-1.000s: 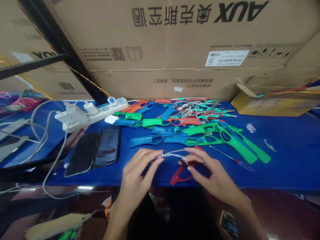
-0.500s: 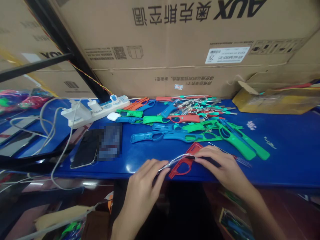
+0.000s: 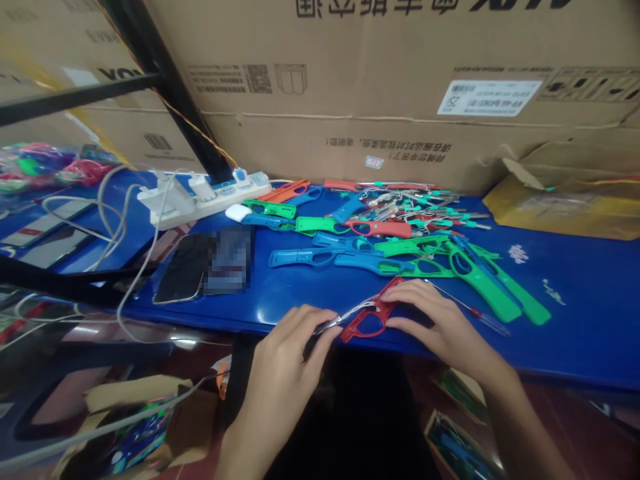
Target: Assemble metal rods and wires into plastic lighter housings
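Note:
My left hand is closed in a pinch on a thin metal tube above the table's front edge. White wires run from the tube towards a red plastic lighter shell with a ring-shaped trigger guard. Thumb and fingers of my right hand grip the shell's right part from both sides. Where the wires meet the shell, a small black piece shows. Beyond the hands lie several green lighter shells and blue lighter shells.
A pile of metal tubes with wires lies at the back. On the left are a white power strip and a black phone. A screwdriver rests at right. Large cardboard boxes wall off the rear.
My right hand has left the black piece on the wires and now grips the red shell. The wires have come down onto the shell. The view has shifted slightly.

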A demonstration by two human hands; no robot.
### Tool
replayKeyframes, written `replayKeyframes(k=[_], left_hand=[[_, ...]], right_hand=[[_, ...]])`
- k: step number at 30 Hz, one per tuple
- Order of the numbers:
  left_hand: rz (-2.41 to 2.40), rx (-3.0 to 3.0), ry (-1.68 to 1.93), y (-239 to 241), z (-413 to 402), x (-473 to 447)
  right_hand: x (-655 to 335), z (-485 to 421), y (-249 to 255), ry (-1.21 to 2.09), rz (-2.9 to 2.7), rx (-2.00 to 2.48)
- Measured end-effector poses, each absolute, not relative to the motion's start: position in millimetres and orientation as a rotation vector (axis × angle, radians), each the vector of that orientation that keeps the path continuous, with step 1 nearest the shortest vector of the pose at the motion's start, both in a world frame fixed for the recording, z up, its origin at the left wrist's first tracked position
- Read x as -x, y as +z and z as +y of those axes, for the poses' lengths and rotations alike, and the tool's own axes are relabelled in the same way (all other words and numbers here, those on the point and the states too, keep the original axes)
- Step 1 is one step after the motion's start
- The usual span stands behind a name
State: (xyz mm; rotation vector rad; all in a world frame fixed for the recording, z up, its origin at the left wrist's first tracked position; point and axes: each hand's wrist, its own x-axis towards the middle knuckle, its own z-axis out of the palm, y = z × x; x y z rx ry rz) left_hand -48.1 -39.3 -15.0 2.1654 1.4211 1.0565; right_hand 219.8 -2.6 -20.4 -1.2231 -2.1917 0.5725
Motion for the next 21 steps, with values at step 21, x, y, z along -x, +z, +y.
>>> replayKeyframes(k=[21], left_hand=[[1.391, -1.819, 1.065, -8.1, -30.1, 46.8]], right_hand=[[-202.2, -25.6, -21.7, 0.749, -1.869, 1.235]])
